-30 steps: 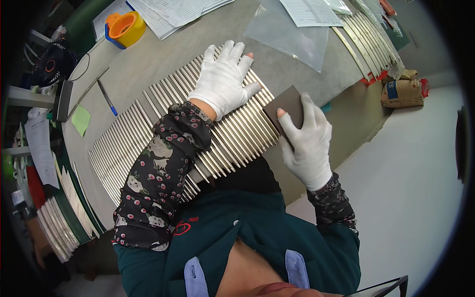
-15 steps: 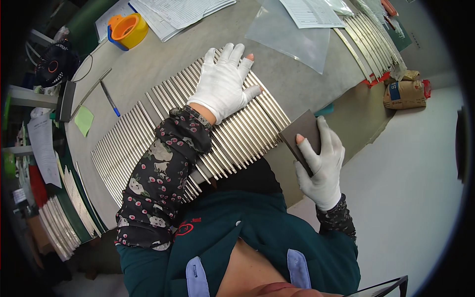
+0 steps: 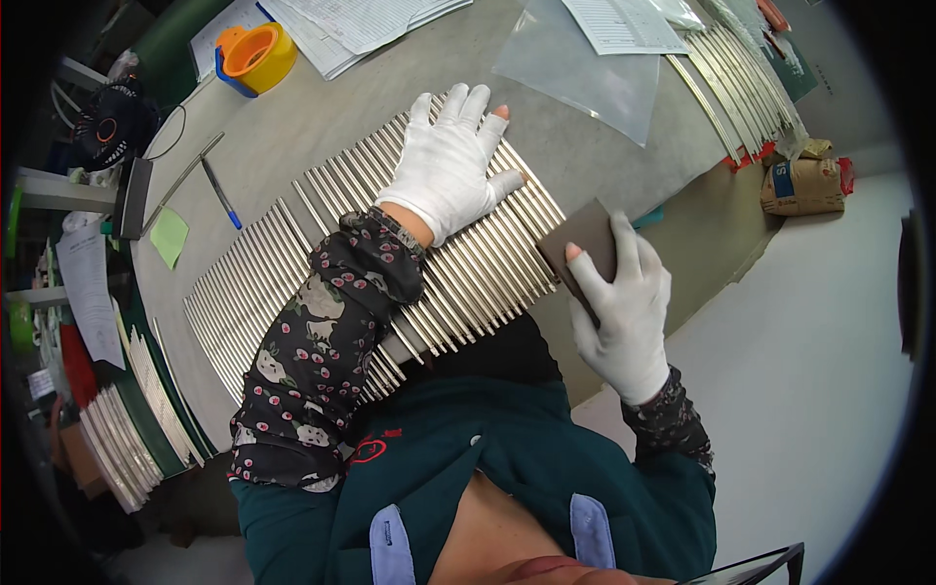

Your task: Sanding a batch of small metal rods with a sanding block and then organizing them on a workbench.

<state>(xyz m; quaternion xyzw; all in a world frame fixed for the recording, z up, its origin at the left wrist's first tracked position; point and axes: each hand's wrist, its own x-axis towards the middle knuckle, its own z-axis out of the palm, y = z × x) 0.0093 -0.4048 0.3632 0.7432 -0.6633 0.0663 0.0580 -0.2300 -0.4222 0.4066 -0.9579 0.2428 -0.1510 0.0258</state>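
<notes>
A long row of thin silvery metal rods (image 3: 487, 263) lies side by side on the grey table, reaching its near edge. My left hand (image 3: 444, 171), in a white glove with some bare fingertips, rests flat on the rods with its fingers spread. Its forearm, in a dark flowered sleeve, crosses over the row and hides part of it. At the right end of the row, my gloved right hand (image 3: 624, 307) grips a flat dark grey-brown block (image 3: 583, 249), thumb on the near face. The block's edge is against or just beside the rod ends; I cannot tell which.
A yellow tape roll (image 3: 258, 60), papers (image 3: 361, 29) and a clear plastic sheet (image 3: 585, 78) lie at the back. More rods (image 3: 731, 88) stand at the far right. On the left are a pen (image 3: 222, 195), a green note (image 3: 169, 239) and a small black fan (image 3: 105, 127).
My right hand has moved slightly left and up with the block, closer to the rods. My left hand stays spread on the rods, while the whole view has shifted a little.
</notes>
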